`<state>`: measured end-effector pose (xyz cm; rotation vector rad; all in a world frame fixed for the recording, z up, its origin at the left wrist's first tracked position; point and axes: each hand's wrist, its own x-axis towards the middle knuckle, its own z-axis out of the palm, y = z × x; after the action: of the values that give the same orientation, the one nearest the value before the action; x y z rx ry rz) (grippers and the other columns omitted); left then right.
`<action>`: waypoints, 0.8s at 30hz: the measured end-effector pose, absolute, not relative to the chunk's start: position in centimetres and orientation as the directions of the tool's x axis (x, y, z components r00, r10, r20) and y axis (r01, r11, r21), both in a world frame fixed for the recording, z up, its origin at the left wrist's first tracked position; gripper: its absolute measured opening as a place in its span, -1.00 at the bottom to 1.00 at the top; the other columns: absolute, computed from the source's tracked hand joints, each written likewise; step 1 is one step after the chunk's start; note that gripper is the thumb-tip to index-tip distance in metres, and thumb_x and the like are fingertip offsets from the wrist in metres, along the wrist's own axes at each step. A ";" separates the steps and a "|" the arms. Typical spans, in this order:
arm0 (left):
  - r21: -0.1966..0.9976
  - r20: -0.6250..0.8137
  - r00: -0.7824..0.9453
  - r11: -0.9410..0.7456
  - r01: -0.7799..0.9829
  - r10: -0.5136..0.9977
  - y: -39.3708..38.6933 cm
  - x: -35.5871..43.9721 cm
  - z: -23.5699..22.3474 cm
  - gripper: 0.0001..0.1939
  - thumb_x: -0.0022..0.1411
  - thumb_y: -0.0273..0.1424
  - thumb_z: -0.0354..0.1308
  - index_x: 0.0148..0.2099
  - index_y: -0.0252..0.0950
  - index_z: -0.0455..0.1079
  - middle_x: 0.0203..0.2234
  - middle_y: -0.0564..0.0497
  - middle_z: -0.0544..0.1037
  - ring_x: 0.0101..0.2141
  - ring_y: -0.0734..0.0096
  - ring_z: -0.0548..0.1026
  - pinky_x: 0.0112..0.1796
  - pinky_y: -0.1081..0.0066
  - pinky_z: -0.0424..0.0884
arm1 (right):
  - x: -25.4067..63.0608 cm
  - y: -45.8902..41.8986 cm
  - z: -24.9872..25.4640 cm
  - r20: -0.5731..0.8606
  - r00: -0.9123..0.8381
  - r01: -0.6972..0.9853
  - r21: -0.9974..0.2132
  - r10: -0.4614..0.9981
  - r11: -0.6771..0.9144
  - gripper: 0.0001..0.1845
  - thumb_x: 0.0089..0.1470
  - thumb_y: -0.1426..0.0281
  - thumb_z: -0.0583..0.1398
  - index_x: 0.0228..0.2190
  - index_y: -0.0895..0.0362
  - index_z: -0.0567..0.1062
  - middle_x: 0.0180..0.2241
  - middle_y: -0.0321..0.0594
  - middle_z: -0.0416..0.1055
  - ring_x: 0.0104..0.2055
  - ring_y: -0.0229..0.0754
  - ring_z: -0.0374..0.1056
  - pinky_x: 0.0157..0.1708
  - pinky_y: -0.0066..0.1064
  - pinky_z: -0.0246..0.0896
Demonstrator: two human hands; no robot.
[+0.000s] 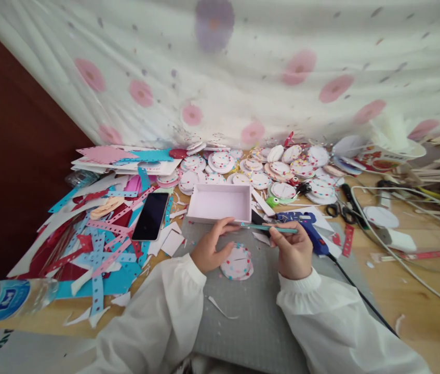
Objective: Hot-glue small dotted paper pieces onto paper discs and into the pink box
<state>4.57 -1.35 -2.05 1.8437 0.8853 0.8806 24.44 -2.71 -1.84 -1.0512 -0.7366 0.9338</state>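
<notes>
My right hand [294, 253] is closed around a thin teal stick-like tool [261, 227], held almost level with its tip pointing left. The tool's exact kind is not clear. My left hand [212, 246] has its thumb apart from the fingers, and its fingertips are at the tool's left end, close to the front wall of a white open box [220, 203]. Whether they touch the tool or the box I cannot tell. Below, between the hands, a round dotted paper disc [237, 262] lies on the grey cutting mat [251, 322].
A blue glue gun [310, 228] with a black cord lies right of my right hand. Black scissors [340, 212] and a white cable are further right. Left are a phone [150, 216], heaped paper strips [98, 244] and a plastic bottle [13, 298]. Paper discs [222, 162] pile up behind.
</notes>
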 end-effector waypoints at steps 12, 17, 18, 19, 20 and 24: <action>0.986 0.122 0.305 -0.150 0.069 0.945 -0.9 4.5 -2.1 -0.79 0.23 -0.32 0.13 -0.15 -0.35 0.43 -0.29 -0.09 0.58 -0.30 0.38 0.55 -0.22 0.41 0.48 | 23.5 -3.1 -1.6 0.047 0.329 -0.276 -0.950 0.943 0.143 -0.68 -0.22 0.32 0.40 -0.50 0.13 0.38 -0.51 -0.26 0.55 -0.72 -0.38 0.23 -0.74 -0.53 0.18; 0.990 0.089 0.281 -0.117 0.084 0.956 -0.9 4.6 -2.6 -0.77 0.20 -0.29 0.16 -0.19 -0.35 0.44 -0.33 -0.10 0.61 -0.36 0.36 0.57 -0.30 0.41 0.50 | 23.2 -3.1 -1.3 0.043 0.319 -0.261 -0.956 0.947 0.131 -0.68 -0.22 0.31 0.40 -0.51 0.13 0.37 -0.52 -0.24 0.55 -0.73 -0.38 0.24 -0.75 -0.53 0.19; 0.990 0.079 0.269 -0.107 0.089 0.960 -0.9 4.6 -2.6 -0.77 0.20 -0.28 0.16 -0.21 -0.35 0.45 -0.34 -0.10 0.62 -0.37 0.36 0.57 -0.32 0.42 0.50 | 23.2 -3.1 -1.3 0.045 0.316 -0.253 -0.959 0.948 0.130 -0.67 -0.22 0.30 0.40 -0.51 0.13 0.37 -0.52 -0.24 0.55 -0.73 -0.38 0.24 -0.75 -0.53 0.19; 0.991 0.070 0.260 -0.096 0.089 0.963 -0.9 4.6 -2.6 -0.78 0.20 -0.28 0.17 -0.22 -0.35 0.45 -0.35 -0.10 0.62 -0.39 0.37 0.57 -0.34 0.42 0.50 | 23.2 -3.1 -1.3 0.048 0.314 -0.247 -0.960 0.948 0.131 -0.67 -0.22 0.30 0.40 -0.51 0.13 0.36 -0.52 -0.23 0.54 -0.73 -0.38 0.24 -0.75 -0.53 0.19; 0.993 0.061 0.253 -0.085 0.085 0.966 -0.8 4.7 -2.6 -0.78 0.19 -0.28 0.17 -0.23 -0.35 0.45 -0.37 -0.09 0.62 -0.40 0.37 0.57 -0.36 0.43 0.50 | 23.2 -3.1 -1.3 0.053 0.314 -0.243 -0.961 0.948 0.134 -0.67 -0.22 0.29 0.40 -0.51 0.13 0.36 -0.53 -0.24 0.54 -0.72 -0.39 0.24 -0.75 -0.53 0.19; 0.995 0.041 0.253 -0.062 0.077 0.967 -0.7 4.7 -2.6 -0.81 0.19 -0.30 0.17 -0.26 -0.34 0.45 -0.40 -0.06 0.62 -0.40 0.37 0.57 -0.39 0.45 0.50 | 23.2 -3.1 -1.2 0.063 0.312 -0.222 -0.965 0.948 0.137 -0.67 -0.22 0.29 0.40 -0.50 0.12 0.35 -0.52 -0.25 0.54 -0.72 -0.38 0.24 -0.75 -0.52 0.21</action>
<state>4.70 -0.69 -2.61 1.4187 1.0533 1.0140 23.21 -3.13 -1.19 -1.0898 -0.8584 1.0172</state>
